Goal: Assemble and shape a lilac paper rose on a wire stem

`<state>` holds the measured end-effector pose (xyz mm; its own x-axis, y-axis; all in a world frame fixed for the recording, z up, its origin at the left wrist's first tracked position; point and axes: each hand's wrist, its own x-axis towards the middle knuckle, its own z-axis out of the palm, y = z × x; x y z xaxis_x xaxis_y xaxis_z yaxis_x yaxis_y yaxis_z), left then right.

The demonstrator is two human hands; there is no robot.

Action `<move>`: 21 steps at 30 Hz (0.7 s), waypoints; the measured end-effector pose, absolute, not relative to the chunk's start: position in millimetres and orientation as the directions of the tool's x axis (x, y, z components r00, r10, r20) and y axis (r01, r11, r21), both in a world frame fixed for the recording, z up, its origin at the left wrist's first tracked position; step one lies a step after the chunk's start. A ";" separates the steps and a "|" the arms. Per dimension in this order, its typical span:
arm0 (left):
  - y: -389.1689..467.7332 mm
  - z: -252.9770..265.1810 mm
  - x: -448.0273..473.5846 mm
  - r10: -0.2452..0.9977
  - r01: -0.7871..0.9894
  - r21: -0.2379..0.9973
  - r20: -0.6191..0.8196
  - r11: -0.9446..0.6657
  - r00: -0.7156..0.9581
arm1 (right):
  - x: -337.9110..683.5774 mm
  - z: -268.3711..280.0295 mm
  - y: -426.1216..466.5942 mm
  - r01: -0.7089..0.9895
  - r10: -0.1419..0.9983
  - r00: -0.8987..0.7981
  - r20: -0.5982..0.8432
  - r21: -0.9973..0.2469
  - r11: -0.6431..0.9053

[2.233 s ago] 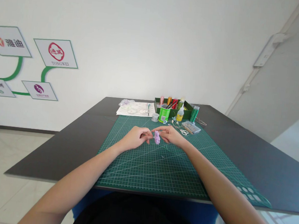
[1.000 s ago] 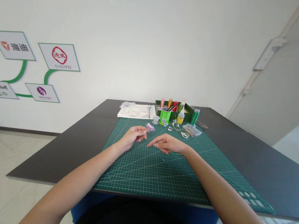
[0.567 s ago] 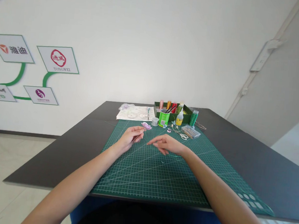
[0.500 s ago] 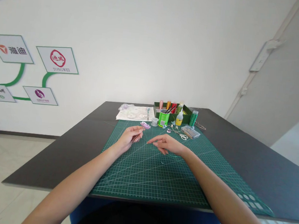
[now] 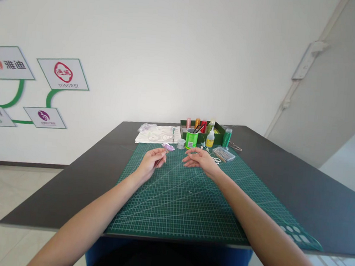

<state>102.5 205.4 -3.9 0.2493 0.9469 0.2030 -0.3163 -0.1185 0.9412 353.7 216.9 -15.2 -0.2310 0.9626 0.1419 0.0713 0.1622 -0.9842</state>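
Observation:
A small purple-and-white artificial flower [image 5: 168, 147] is pinched by its stem between the thumb and fingers of my left hand [image 5: 154, 162], above the green cutting mat [image 5: 183, 208]. Most of the stem is hidden by the fingers. To the right, my right hand [image 5: 200, 160] hovers over the mat with its fingers apart and nothing visible in them. Just beyond it are white-handled scissors [image 5: 216, 160] and small flower pieces, partly covered by the hand.
Behind stand a green can [image 5: 191, 139] with brushes, a glue bottle [image 5: 210, 138], a green box [image 5: 218, 137] of thread spools, and a green spool [image 5: 227, 137]. A clear case [image 5: 223, 154] lies right; white sheets [image 5: 157, 135] lie back left.
My right hand has lifted and moved away toward the back of the mat, its fingers opening. My left hand keeps the flower in nearly the same place. The view has shifted slightly.

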 end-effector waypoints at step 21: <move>218.2 1.3 97.4 0.952 -0.213 0.966 0.195 -0.145 0.236 | 400.8 48.7 243.2 0.578 0.978 -0.135 0.158 -0.789 0.207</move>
<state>97.4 218.2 1.3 0.2362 0.9520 0.1947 -0.2132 -0.1447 0.9662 400.8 243.2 48.7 -0.1350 0.9782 0.1577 0.5781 0.2070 -0.7893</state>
